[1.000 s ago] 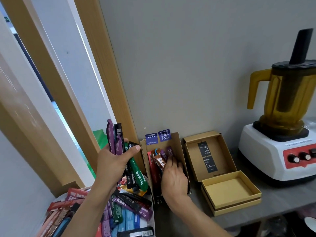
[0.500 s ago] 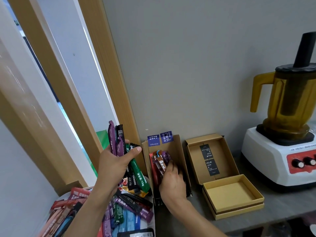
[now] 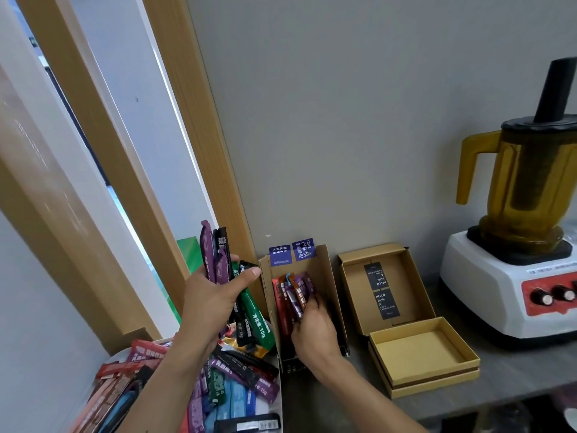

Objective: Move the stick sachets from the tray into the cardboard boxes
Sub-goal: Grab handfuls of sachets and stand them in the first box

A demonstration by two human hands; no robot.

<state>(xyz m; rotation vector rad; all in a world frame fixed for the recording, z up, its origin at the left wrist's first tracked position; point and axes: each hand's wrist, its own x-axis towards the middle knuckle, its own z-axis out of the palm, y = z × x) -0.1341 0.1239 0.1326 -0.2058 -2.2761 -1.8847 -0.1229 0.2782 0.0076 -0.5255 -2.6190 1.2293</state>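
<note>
A white tray (image 3: 278, 398) at the lower left holds a heap of loose stick sachets (image 3: 224, 385) in red, purple, blue, green and black. My left hand (image 3: 212, 304) grips a bundle of sachets (image 3: 218, 260), purple and black at the top, green at the bottom, above the tray. A narrow open cardboard box (image 3: 327, 276) stands against the wall with red, orange and purple sachets (image 3: 292, 295) inside. My right hand (image 3: 312, 329) is inside that box, its fingers curled on those sachets. A second cardboard box (image 3: 421, 351) lies open and empty to the right.
A blender (image 3: 524, 245) with an amber jug and white base stands at the far right on the grey counter (image 3: 515, 370). The grey wall runs behind the boxes. Wooden frame posts (image 3: 187, 151) rise at the left behind the tray.
My right hand has slid a little lower in the narrow box, fingers still on the sachets. My left hand keeps the bundle in about the same place.
</note>
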